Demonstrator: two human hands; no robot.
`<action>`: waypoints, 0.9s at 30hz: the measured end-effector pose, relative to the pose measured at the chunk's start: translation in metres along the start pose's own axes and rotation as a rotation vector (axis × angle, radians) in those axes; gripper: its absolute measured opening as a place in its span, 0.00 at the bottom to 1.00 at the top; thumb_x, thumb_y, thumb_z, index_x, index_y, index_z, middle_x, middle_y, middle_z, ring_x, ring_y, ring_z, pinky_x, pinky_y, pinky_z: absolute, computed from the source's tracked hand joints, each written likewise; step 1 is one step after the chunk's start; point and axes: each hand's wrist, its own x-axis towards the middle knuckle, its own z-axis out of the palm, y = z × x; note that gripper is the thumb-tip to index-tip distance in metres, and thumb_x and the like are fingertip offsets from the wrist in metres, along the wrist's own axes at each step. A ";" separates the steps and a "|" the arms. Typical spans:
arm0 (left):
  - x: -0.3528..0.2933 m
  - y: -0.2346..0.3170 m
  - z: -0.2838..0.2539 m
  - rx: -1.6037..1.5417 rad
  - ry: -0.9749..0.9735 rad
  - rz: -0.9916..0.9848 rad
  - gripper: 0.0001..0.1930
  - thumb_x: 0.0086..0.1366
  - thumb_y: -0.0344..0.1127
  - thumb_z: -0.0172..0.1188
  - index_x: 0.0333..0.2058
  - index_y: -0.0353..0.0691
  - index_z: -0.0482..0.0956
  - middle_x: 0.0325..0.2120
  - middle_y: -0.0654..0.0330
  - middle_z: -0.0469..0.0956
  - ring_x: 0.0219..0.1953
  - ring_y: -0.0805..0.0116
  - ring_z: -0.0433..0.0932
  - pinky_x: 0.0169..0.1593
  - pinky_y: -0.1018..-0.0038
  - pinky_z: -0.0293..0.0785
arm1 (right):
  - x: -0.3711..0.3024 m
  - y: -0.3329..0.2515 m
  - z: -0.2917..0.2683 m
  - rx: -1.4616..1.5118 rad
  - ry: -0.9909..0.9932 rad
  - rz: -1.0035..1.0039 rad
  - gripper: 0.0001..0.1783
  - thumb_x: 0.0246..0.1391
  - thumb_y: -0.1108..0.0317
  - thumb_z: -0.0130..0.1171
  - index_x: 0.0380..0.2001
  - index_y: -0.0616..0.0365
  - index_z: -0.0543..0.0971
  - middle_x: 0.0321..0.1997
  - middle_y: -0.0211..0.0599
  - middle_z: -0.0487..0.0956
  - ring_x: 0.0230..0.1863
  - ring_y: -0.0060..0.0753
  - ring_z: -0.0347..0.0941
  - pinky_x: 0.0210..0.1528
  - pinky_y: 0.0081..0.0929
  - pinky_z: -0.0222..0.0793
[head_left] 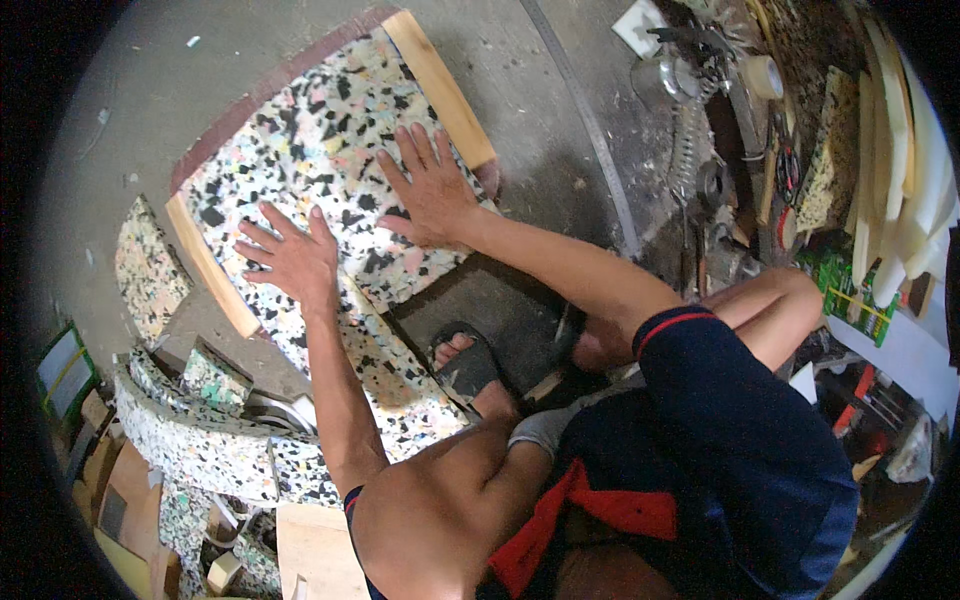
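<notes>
A large sheet of speckled rebonded foam point(320, 120), white with black and coloured flecks, lies over a frame on the floor. Pale wooden strips point(440, 85) run along two of its sides, and a reddish-brown edge point(270, 95) shows along the far side. My left hand point(295, 257) rests flat on the foam, left of its middle, fingers spread. Farther right, my right hand point(430, 195) also presses flat with fingers apart, close to the right wooden strip. A foam flap point(400, 385) extends from the sheet toward me beside my left forearm. Neither hand holds anything.
Foam offcuts point(150, 270) and a curved foam strip point(200, 445) lie at the left. A metal ruler point(590, 130) curves across the floor. A tape roll point(760, 77), tools and a coiled hose point(688, 150) crowd the right, beside stacked foam strips point(890, 150). My sandalled foot point(470, 365) is near the sheet.
</notes>
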 end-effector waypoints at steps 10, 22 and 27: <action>0.163 0.132 -0.043 -0.493 0.267 0.519 0.28 0.65 0.51 0.63 0.55 0.36 0.74 0.51 0.48 0.77 0.57 0.47 0.71 0.60 0.49 0.62 | 0.004 0.005 -0.014 0.066 -0.122 0.029 0.51 0.61 0.31 0.48 0.76 0.54 0.54 0.80 0.60 0.44 0.80 0.65 0.34 0.77 0.65 0.28; 0.198 0.179 0.016 -0.350 0.098 0.263 0.21 0.72 0.53 0.52 0.40 0.40 0.81 0.40 0.54 0.80 0.47 0.54 0.76 0.50 0.56 0.67 | 0.005 0.012 0.006 0.194 0.091 0.086 0.57 0.49 0.28 0.59 0.74 0.53 0.59 0.79 0.54 0.49 0.79 0.63 0.41 0.74 0.72 0.29; 0.203 0.183 0.013 -0.310 0.203 0.308 0.19 0.71 0.52 0.53 0.40 0.41 0.82 0.40 0.54 0.80 0.47 0.54 0.76 0.50 0.56 0.66 | 0.007 0.010 0.003 0.152 0.038 0.101 0.59 0.50 0.26 0.57 0.74 0.56 0.58 0.79 0.57 0.49 0.79 0.67 0.39 0.73 0.74 0.28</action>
